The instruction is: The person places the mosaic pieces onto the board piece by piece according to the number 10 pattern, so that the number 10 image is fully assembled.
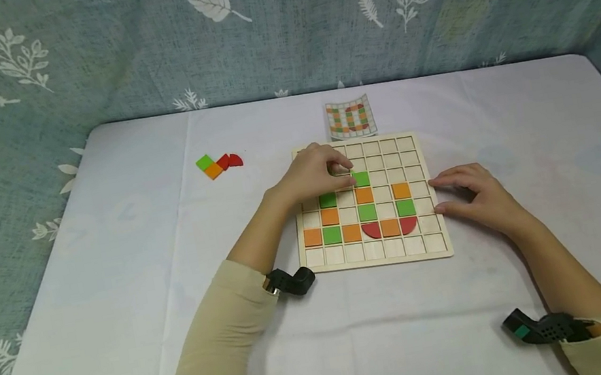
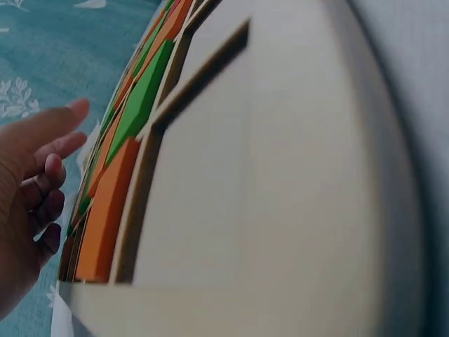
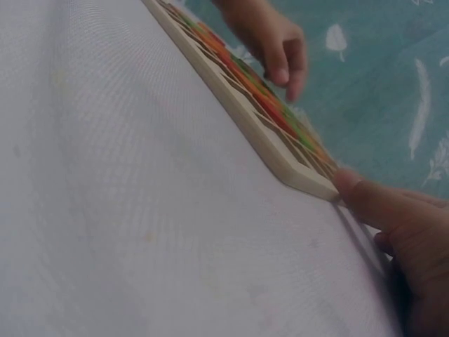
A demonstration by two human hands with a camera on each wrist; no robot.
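A wooden grid board (image 1: pixel 373 263) lies on the table with orange, green and red pieces in its cells. My left hand (image 1: pixel 315 173) is over its upper left part, thumb tip beside a green square (image 1: pixel 361 179). In the left wrist view the fingers (image 2: pixel 59 147) are loosely bent with nothing between them. My right hand (image 1: pixel 477 194) touches the board's right edge with fingertips and thumb spread apart. The right wrist view shows that thumb (image 3: pixel 358 193) at the board's corner. Two red quarter-round pieces sit in the lower row, one of them (image 1: pixel 371 230) left of an orange square (image 1: pixel 389 227). The left hand hides some cells.
Behind the board stands a small pattern card (image 1: pixel 351 118) with a coloured grid picture. Off to the left lie loose pieces: a green square (image 1: pixel 204 162), an orange square (image 1: pixel 213 171) and red pieces (image 1: pixel 235 160). A leaf-patterned curtain (image 1: pixel 273 26) hangs behind the white-covered table (image 1: pixel 418 320).
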